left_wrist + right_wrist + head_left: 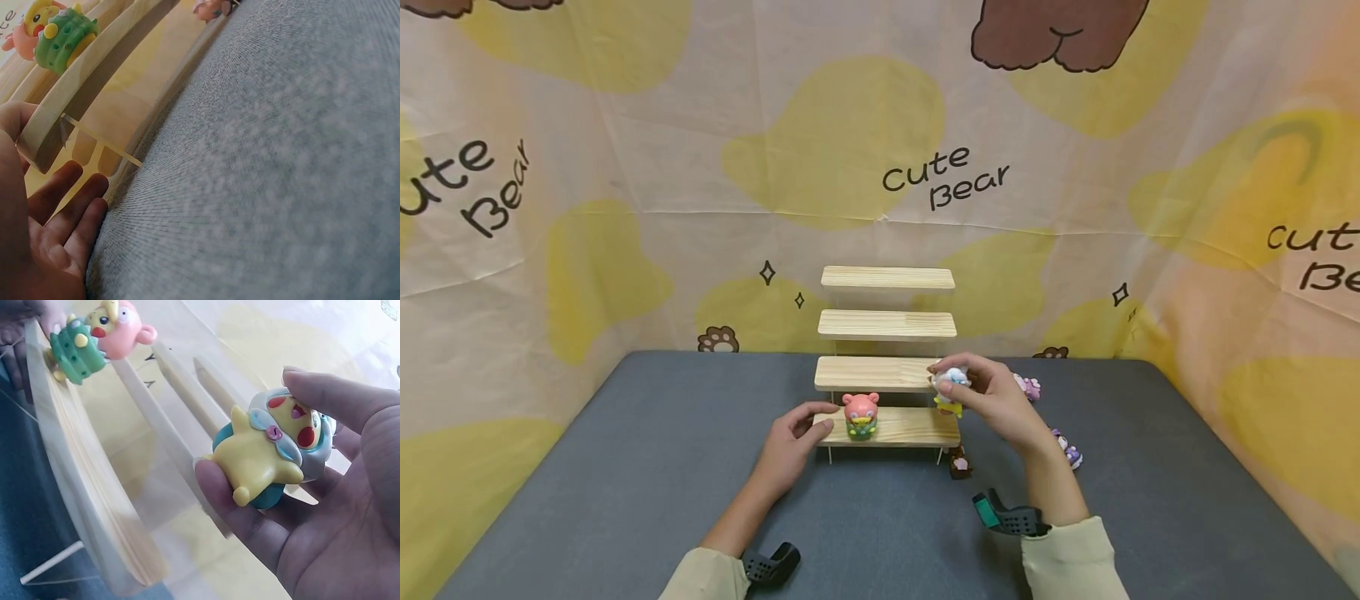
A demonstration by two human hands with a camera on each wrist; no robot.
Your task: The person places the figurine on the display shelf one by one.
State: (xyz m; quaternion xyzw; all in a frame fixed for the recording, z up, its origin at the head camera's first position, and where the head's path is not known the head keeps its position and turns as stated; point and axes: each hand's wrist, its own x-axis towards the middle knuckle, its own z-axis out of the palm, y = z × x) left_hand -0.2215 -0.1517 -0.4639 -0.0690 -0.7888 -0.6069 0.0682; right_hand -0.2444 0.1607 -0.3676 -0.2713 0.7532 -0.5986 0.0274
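Before a yellow-patched backdrop [1075,192], a yellow figurine [259,453] was pinched in the right hand [1000,402].
Left of that hand, a pink-headed figurine [861,417] stood on the wooden shelf [910,427], whose end the left hand [790,446] gripped.

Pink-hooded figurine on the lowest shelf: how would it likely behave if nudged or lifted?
The pink-hooded figurine is probably stiff, its molded shapes looking crisp and solid. A push at its bulky hood might tip it, since that sits above small yellow feet. Its smooth, shiny body could slide on the flat wooden shelf.
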